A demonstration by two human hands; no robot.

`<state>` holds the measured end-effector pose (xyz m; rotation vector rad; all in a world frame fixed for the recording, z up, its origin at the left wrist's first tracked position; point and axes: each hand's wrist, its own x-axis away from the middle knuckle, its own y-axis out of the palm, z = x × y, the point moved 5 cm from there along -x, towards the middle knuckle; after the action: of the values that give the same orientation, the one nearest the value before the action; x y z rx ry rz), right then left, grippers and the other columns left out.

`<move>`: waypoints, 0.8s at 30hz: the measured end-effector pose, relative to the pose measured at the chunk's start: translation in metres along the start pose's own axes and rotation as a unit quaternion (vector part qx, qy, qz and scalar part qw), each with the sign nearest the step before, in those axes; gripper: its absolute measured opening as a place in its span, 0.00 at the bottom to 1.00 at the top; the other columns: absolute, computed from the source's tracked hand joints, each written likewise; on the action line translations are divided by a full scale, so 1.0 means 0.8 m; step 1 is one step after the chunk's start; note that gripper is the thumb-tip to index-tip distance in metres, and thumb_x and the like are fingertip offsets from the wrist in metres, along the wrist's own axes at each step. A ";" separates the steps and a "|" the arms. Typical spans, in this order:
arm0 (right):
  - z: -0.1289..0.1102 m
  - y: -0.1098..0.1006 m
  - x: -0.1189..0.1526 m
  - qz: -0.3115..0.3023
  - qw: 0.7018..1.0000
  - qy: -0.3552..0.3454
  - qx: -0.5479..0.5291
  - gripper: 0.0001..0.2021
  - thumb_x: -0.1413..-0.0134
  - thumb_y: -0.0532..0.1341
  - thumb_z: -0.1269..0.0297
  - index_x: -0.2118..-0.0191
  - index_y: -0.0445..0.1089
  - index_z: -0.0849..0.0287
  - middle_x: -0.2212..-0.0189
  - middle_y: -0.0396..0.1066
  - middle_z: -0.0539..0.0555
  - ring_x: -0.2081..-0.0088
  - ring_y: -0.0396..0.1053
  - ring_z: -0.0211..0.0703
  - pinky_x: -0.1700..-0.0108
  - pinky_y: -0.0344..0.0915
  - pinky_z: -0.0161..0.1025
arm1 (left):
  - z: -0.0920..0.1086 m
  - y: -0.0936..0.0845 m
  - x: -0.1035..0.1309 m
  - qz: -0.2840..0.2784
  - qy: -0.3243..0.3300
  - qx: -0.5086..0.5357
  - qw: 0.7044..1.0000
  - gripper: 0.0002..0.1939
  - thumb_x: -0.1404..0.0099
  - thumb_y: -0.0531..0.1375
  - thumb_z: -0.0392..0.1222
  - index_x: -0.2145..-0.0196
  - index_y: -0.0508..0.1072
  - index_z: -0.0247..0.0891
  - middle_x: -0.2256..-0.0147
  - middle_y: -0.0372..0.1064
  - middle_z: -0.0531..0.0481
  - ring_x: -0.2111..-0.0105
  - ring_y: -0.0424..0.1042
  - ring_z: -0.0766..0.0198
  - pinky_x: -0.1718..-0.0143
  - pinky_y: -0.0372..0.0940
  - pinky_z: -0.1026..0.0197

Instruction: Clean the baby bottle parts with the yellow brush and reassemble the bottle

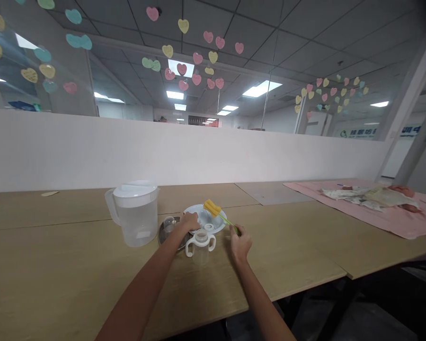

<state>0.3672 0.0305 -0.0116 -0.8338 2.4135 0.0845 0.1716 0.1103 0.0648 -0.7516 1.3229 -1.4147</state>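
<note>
Right hand [240, 242] is pinched shut on the green handle of a bottle brush [218, 212], gripping the low end so the yellow sponge head sticks up and away, tilted over the white plate [199, 210]. Held that far back on the handle, the sponge end stays free and clear of the fingers.

Left hand [189, 221] reaches forward with fingers curled down over the near-left rim of the plate; whether it actually pinches something small there or just rests on the rim, cannot tell, too small.

A clear baby bottle [200, 244] with two white side handles stands upright just in front of the plate, between the two hands, top open with no cap on it. A white ring [208, 227] lies on the near part of the plate, likely the bottle's collar set aside. A small metal dish [167, 233] sits just left of the bottle, partly hidden by the left wrist, with what looks like a clear cup [168, 222] in it.

Big clear jug [135, 213] with white lid stands left of all this, handle to the left, well within reach. Everything clusters mid-desk [57, 274], toward the far edge by the white partition. A pink cloth [376, 208] with crumpled items lies at the far right corner, well apart.
</note>
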 end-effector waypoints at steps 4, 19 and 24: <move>-0.001 0.000 0.002 -0.005 1.000 -0.001 -0.006 0.18 0.50 0.55 0.53 0.66 0.74 0.62 0.68 0.74 0.61 0.66 0.69 0.51 0.63 0.59 0.41 | -0.006 -0.006 0.008 0.031 -0.010 0.015 0.999 0.12 0.50 0.62 0.35 0.65 0.72 0.35 0.66 0.74 0.44 0.61 0.71 0.55 0.57 0.62 0.56; -0.019 0.002 0.007 -0.025 0.993 -0.092 0.072 0.18 0.46 0.51 0.55 0.68 0.73 0.61 0.69 0.74 0.58 0.66 0.67 0.47 0.55 0.52 0.44 | -0.043 -0.006 0.093 0.269 0.076 0.158 0.947 0.17 0.32 0.45 0.46 0.54 0.69 0.40 0.60 0.70 0.46 0.59 0.69 0.58 0.57 0.63 0.57; -0.020 0.002 0.006 -0.025 0.992 -0.100 0.071 0.19 0.45 0.51 0.54 0.68 0.73 0.61 0.70 0.74 0.58 0.67 0.67 0.47 0.56 0.51 0.43 | -0.041 -0.001 0.098 0.256 0.068 0.149 0.953 0.18 0.32 0.44 0.45 0.56 0.71 0.41 0.63 0.67 0.46 0.62 0.69 0.60 0.59 0.63 0.58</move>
<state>0.3549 0.0255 -0.0013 -0.7823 2.1820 -0.0225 0.1183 0.0474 0.0443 -0.0938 1.2534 -1.2123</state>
